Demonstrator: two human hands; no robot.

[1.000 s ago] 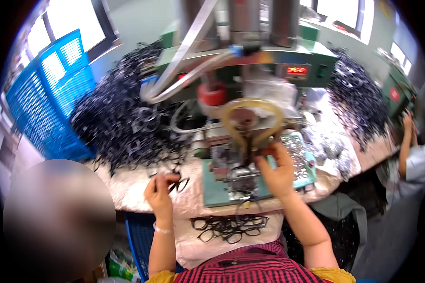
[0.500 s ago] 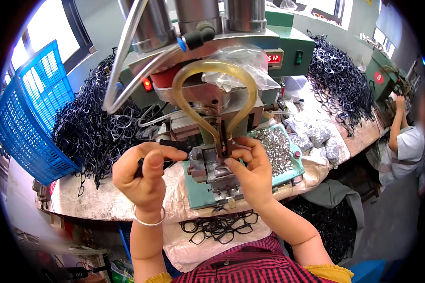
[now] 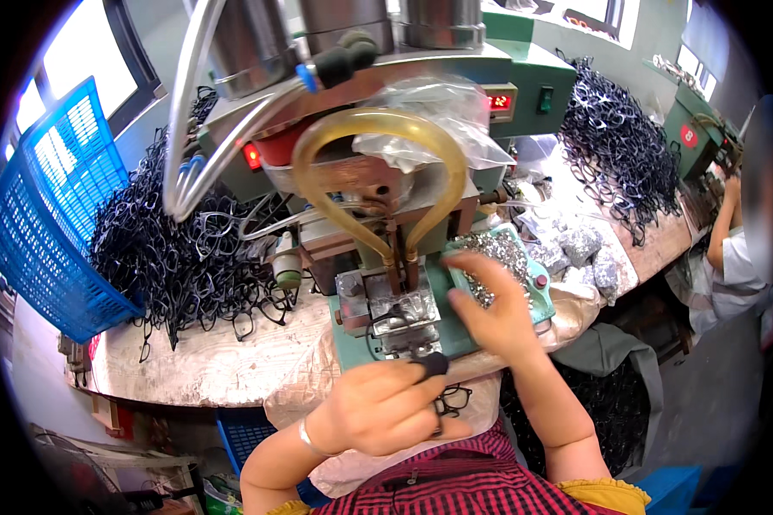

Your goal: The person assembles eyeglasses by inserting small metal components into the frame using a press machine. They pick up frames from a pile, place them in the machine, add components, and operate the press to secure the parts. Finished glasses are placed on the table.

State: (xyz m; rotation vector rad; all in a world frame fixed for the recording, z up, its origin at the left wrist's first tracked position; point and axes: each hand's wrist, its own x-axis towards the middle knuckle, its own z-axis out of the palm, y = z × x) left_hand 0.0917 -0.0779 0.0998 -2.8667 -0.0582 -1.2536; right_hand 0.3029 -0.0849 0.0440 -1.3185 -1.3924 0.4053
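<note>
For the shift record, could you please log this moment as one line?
left hand: holds black eyeglass frame | right hand: open over tray of small metal parts | press fixture: between hands

A small rectangular display [image 3: 499, 101] with glowing red digits sits in a cream panel on the green machine [image 3: 524, 77], upper right of its yellow hose loop. Left of that loop, a red indicator light [image 3: 252, 156] shines on the machine's front. Crumpled clear plastic bags [image 3: 434, 120] drape the machine just below the display. Far right of the machine, a round red label [image 3: 689, 136] marks a second green unit
</note>
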